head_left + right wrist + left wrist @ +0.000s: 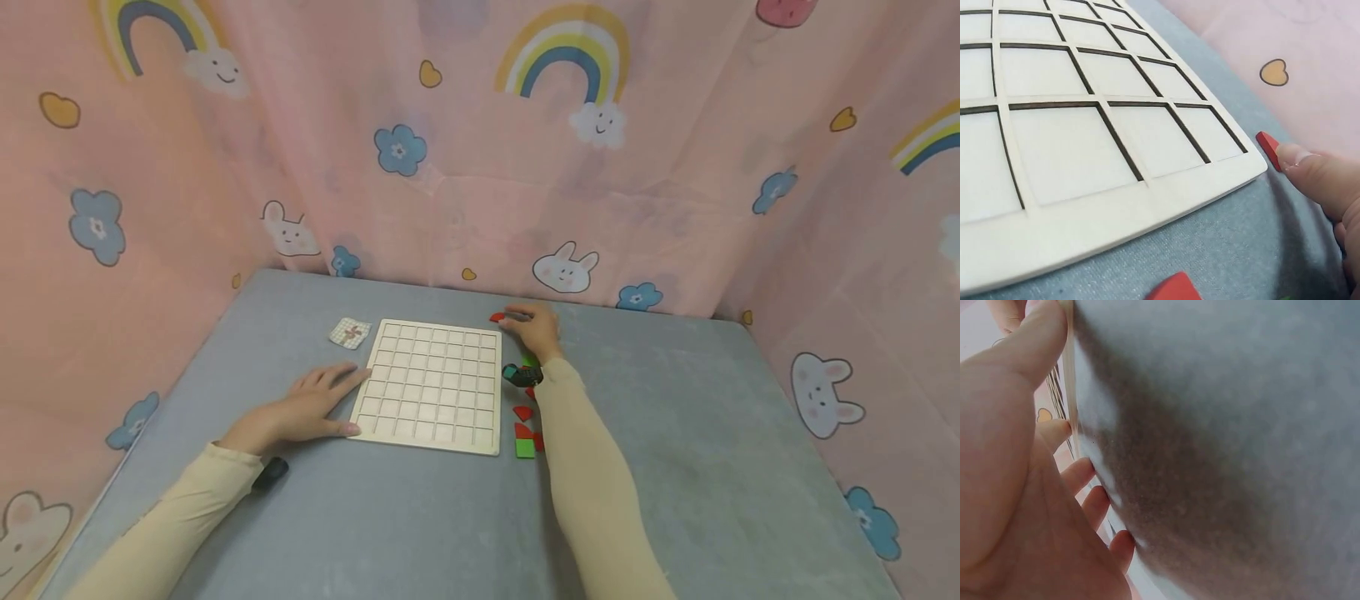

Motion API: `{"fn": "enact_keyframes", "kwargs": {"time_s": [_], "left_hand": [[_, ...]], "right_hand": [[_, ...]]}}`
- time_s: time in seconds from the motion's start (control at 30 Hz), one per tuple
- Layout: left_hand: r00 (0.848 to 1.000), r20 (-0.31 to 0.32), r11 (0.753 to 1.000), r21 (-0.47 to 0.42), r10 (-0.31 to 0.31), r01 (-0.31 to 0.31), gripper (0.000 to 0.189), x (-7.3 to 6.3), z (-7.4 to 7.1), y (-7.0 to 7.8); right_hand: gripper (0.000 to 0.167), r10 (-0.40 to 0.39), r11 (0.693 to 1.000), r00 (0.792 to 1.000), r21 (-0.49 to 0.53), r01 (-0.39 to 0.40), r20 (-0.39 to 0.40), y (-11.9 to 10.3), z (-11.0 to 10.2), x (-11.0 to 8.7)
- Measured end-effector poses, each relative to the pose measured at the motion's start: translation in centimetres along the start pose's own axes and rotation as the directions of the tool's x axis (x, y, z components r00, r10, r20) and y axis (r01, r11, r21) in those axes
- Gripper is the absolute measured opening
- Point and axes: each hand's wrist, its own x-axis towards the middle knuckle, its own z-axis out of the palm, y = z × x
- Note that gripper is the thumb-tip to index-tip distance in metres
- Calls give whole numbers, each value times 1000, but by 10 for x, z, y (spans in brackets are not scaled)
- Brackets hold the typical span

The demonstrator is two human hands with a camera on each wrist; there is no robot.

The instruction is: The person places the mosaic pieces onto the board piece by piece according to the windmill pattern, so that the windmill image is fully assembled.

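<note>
Head view: right hand [534,330] pinches a red piece [497,317] beside the far right corner of a gridded board [429,385] on the tabletop [390,517]; left hand [309,408], fingers spread, touches the board's left edge. Left wrist view: thumb and fingertip meet that edge. Right wrist view: thumb overlaps the piece, near the board's corner.

Soft, even light on my head feed, a broad smudgy shadow [1172,481] beside the left hand [1035,487], grey-blue table [1297,425] hazy there, the board [1085,225] bowed by my right-wrist lens
</note>
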Motion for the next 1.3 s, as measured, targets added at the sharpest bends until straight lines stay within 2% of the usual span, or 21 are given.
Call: {"fn": "enact_keyframes", "kwargs": {"time_s": [0.67, 1.13, 1.3], "left_hand": [[1000, -6, 1000, -4, -6, 6, 89, 0, 2, -2], [1000, -2, 1000, -5, -4, 4, 90, 0, 1, -1], [1000, -11, 1000, -4, -2, 2, 89, 0, 1, -1]], "right_hand": [[39, 54, 996, 997, -68, -58, -51, -5, 7, -2], [27, 31, 998, 993, -53, -37, -111, -7, 12, -4], [29, 28, 997, 993, -73, -37, -114, -9, 12, -7]]}}
